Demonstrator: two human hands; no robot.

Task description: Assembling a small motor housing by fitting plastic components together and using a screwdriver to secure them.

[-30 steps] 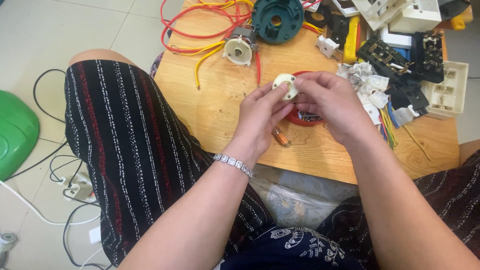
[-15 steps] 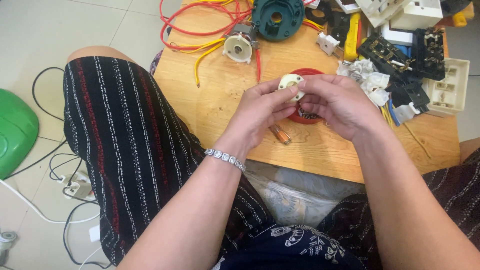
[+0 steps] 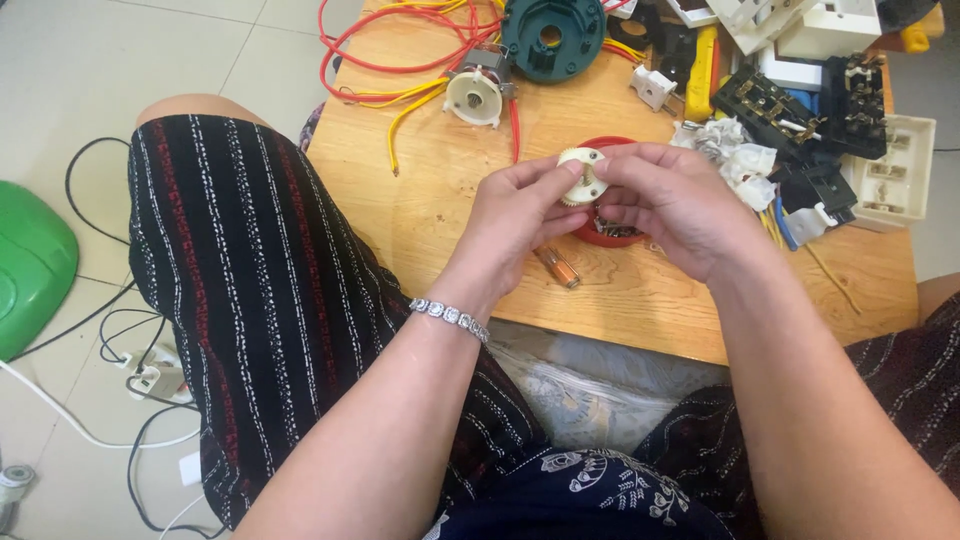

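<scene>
From the head camera, looking down over the person's lap, both hands meet above the far middle of the wooden surface [image 3: 440, 215], and between them sits a small cream-coloured gear [image 3: 582, 176] with fine teeth round its rim. The left hand [image 3: 515, 215] comes in from the lower left, its thumb and forefinger closed on the gear's left edge; the right hand [image 3: 675, 205] comes from the right, its fingers [image 3: 625, 160] curled over the top and right edge, so the gear is pinched from both sides and lifted off the surface. The gear's flat face is turned roughly toward the camera and tilted a little to the left, so its axle line runs toward the viewer rather than along the surface; neither hand is clearly nearer, since both touch it. Directly below and behind the gear lies a red round dish [image 3: 600, 236], mostly hidden by the hands, with what may be small metal bits in it, though the view is too crowded to be sure. Just beside the left hand's heel lies a small amber tube [image 3: 556, 268]. Farther off stand a dark green round housing [image 3: 552, 38], a small motor [image 3: 474, 95] with red and yellow wires [image 3: 400, 70], and black and white switch parts [image 3: 840, 100] to the right.
</scene>
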